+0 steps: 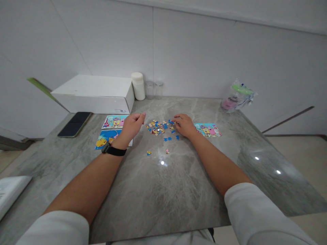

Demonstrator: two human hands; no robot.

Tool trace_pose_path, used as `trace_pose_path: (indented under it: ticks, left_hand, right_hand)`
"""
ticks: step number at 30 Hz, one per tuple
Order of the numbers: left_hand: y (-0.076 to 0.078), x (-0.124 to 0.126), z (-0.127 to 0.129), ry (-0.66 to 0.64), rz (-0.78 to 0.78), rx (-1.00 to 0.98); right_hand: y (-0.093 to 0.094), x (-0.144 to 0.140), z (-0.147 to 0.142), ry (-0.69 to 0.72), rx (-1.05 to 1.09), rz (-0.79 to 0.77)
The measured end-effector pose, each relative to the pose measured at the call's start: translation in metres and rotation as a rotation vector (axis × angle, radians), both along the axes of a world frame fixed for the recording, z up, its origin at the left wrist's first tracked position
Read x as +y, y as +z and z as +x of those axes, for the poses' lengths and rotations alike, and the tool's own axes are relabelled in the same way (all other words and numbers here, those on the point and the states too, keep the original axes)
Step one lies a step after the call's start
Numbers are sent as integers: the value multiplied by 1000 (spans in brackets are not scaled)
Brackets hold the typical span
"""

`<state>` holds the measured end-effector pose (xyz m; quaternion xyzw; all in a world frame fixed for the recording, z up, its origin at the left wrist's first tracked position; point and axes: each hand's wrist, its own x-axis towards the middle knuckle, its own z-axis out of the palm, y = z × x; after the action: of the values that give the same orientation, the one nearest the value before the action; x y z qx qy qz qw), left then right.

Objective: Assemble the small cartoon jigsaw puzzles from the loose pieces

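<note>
A pile of jigsaw puzzle pieces (157,128) in blue, yellow and pink lies on the table between my hands. My left hand (133,126), with a black watch at its wrist, is closed just left of the pile, thumb against the curled fingers. Whatever it may hold is hidden. At the pile's right edge, my right hand (184,125) has its bent fingers apart, the tips over or on some pieces. Several blue pieces (168,139) lie nearer me. Closer still are a yellow-blue piece (149,153) and a pink piece (167,151).
Cartoon picture cards (112,121) lie partly under my left arm, another picture card (208,130) by my right wrist. A phone (75,124), white box (94,93), white bottle (138,86), two clear glasses (154,90) and a bagged cup (236,98) stand around the grey table (163,200).
</note>
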<state>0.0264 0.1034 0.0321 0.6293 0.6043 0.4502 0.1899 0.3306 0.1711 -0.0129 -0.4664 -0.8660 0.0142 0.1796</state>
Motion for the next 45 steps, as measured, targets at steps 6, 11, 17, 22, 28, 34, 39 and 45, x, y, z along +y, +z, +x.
trace_pose_path:
  ticks: [6,11,17,22,28,34,39,45]
  left_hand:
    - [-9,2,2,-30,19,40]
    - [-18,5,0,-80,16,83]
    - [-35,9,0,-192,17,269]
    - [-44,6,2,-281,61,475]
    - [-50,7,-2,-306,53,595]
    - [-52,8,-3,-280,41,567]
    - [-53,9,-3,-270,35,560]
    - [-57,12,-7,-262,42,540]
  right_hand:
    - [-1,1,1,-72,-33,-40]
    - [-2,1,1,-158,-12,-27]
    - [-1,-2,2,-247,-50,-36]
    - [0,-3,3,-321,-63,-26]
    - [-2,-3,3,-348,-61,-19]
    - [-7,-2,0,-315,-56,6]
    - [-6,-1,-1,-267,-39,-9]
    - [-4,2,0,-225,-36,2]
